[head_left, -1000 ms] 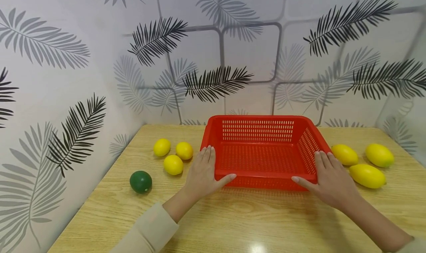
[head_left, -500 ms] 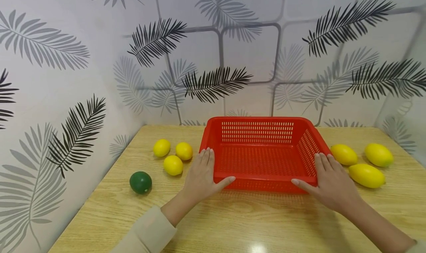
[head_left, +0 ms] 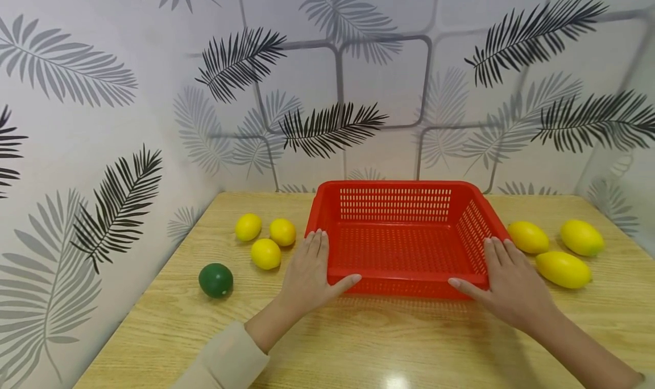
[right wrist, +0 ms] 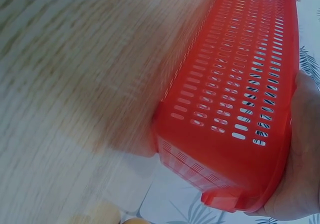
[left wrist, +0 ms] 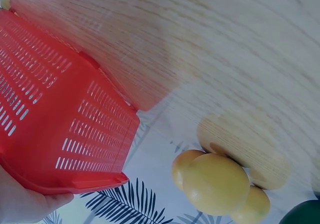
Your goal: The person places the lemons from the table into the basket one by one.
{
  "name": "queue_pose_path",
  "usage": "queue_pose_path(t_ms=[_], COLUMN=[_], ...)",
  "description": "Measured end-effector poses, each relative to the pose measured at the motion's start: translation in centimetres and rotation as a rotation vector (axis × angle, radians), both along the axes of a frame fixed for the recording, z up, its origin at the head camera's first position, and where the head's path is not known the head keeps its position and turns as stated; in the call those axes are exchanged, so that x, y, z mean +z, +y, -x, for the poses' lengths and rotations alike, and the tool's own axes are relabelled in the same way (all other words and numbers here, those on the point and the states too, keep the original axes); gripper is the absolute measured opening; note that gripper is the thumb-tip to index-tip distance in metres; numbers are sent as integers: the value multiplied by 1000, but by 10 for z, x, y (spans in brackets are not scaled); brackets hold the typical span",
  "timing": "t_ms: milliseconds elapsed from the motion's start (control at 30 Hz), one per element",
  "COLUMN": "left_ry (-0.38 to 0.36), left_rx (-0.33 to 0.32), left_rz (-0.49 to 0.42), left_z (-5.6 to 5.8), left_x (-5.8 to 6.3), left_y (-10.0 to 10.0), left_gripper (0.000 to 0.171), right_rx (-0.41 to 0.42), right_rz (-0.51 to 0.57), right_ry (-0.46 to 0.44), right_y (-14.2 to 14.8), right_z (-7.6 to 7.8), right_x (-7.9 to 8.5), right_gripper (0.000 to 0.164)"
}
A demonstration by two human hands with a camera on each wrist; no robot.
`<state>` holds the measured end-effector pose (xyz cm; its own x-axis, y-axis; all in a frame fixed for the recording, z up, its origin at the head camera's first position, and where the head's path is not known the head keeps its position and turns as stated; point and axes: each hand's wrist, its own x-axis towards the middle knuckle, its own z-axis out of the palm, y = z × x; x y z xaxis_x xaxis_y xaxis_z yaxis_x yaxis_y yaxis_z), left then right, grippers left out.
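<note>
A red plastic basket (head_left: 399, 247) with slotted walls and nothing inside stands on the wooden table between both hands. My left hand (head_left: 307, 272) rests on its near left corner, straight fingers along the left rim and thumb on the front rim. Mirroring it, my right hand (head_left: 514, 284) lies on the near right corner with fingers straight and thumb on the front rim. In the left wrist view, the left hand (left wrist: 25, 204) touches the rim from the lower corner. The right wrist view has the right hand (right wrist: 300, 159) against the rim.
Three small lemons (head_left: 266, 254) and a dark green round fruit (head_left: 216, 280) lie left of the basket. Three larger yellow fruits (head_left: 564, 269) are on the right, close beside the right hand. A leaf-patterned wall (head_left: 358, 82) stands behind the table (head_left: 358, 343).
The basket has slid slightly nearer to me, with both hands moving along on its corners. The fruits have stayed in place.
</note>
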<state>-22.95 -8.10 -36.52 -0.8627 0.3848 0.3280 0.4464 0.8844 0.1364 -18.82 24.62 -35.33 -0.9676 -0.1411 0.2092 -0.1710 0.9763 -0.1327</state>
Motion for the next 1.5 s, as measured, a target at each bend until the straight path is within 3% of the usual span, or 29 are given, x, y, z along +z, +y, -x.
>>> queue_pose_path(t_ms=[867,1500], left_ry=[32,1], left_rx=[-6,-7], left_rz=[-12,-15], left_z=[-11,-16], left_x=[0,3], left_y=[-3,-4], left_gripper=[92,93], right_rx=[10,10], right_rz=[9,-7], right_ry=[8,-16], right_y=[-1,1], right_z=[-7,-9], right_x=[-3,0], right_gripper=[103,106])
